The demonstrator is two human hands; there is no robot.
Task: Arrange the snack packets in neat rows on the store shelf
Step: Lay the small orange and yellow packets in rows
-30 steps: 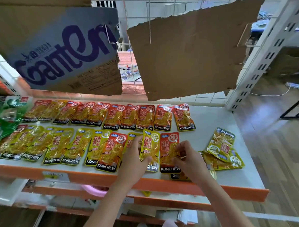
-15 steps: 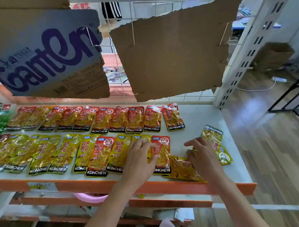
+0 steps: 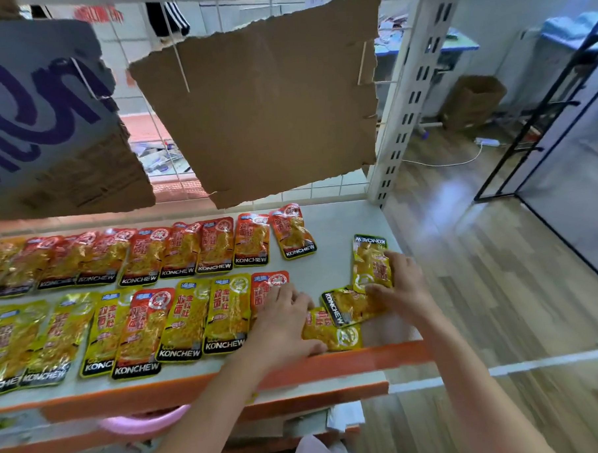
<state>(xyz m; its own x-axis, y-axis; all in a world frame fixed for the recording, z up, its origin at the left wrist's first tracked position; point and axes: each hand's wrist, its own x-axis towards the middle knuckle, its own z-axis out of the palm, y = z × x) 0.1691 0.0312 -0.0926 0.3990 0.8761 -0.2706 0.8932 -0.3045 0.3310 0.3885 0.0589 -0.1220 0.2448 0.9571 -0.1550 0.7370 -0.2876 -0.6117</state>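
Two rows of KONCHEW snack packets lie flat on the white shelf (image 3: 335,224). The back row (image 3: 175,249) is mostly red, the front row (image 3: 141,325) mostly yellow. My left hand (image 3: 281,323) presses flat, fingers spread, on the red packet (image 3: 269,286) at the front row's right end. A loose pile of yellow packets (image 3: 349,306) lies to the right. My right hand (image 3: 401,287) rests on that pile, fingers curled over an upside-down yellow packet (image 3: 369,261). Another yellow packet (image 3: 329,331) lies by the orange shelf edge.
Torn cardboard sheets (image 3: 265,108) hang above the shelf's back. A white perforated upright (image 3: 408,95) marks the shelf's right end. The orange front lip (image 3: 348,361) runs below the packets, with a lower shelf and a pink item (image 3: 145,421) beneath. Wooden floor lies to the right.
My right hand has left the red packet and moved right onto the loose yellow pile. My left hand slid right onto the red packet. The view has shifted right.
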